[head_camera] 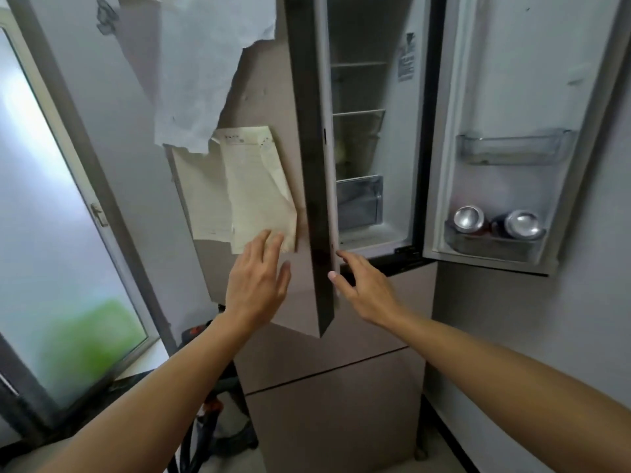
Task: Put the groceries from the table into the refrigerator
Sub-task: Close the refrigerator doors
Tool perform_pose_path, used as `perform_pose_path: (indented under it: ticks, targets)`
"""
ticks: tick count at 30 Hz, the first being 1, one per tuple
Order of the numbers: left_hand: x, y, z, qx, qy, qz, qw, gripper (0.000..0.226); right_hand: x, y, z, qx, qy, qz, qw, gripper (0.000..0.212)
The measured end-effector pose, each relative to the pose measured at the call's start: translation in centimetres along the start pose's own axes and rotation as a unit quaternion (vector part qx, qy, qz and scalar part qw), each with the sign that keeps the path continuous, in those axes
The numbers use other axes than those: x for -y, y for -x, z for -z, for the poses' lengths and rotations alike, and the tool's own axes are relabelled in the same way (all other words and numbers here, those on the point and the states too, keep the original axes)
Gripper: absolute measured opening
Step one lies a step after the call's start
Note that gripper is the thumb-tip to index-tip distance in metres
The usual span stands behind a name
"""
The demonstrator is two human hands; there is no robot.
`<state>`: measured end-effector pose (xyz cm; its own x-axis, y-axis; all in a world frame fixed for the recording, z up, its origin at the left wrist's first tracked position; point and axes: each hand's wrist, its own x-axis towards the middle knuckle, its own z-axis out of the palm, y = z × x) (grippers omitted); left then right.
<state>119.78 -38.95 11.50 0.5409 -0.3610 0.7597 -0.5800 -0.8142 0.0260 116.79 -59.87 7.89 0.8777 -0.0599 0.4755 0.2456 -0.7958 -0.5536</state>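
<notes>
Over on the far left is the window (51, 199), which has no part in this; my business starts at the refrigerator (327, 387) straight ahead of me. Papers (252, 189) hang on the outer face of its left door (273, 114), and my left hand (257, 281) lies open and flat on that face just below them, fingertips over the bottom edge of the lowest sheet, holding nothing. I judge it is there to steady or swing the door, since a flat palm gives push without any grip. The door stands partly open, its dark edge (316, 199) turned toward me. Just right of that edge is my right hand (360, 285), also open with the fingers loosely spread; the thumb touches the edge low down and the fingers reach around toward the inner side, closed on nothing. Between the doors I can see the shelves (358, 112) and a clear drawer (358, 203) inside, with room to spare. Farthest right, the right door (512, 131) is swung wide, and two cans (495, 221) stand in its lowest bin (488, 247), the bin above them empty. The groceries and the surface they sit on are out of view, so I judge nothing is being loaded at this point; both hands are free for handling the doors.
</notes>
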Motion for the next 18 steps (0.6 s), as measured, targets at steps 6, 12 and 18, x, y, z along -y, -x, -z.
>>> perform_pose_path:
  ticks: [6,12,18]
  targets:
    - [3.0,-4.6,-4.6,0.021,-0.125,-0.005,0.992,0.055,-2.6,-5.6,-2.4,0.006,0.007,0.010,1.000,0.073]
    - [5.2,-6.9,-10.0,0.039,-0.200,-0.018,0.979,0.062,-6.6,-11.2,-4.4,0.022,0.048,0.001,0.999,0.066]
    - [6.9,-7.8,-13.8,0.004,-0.210,-0.025,0.977,0.068,-8.3,-14.2,-5.7,0.065,0.116,0.011,0.991,0.064]
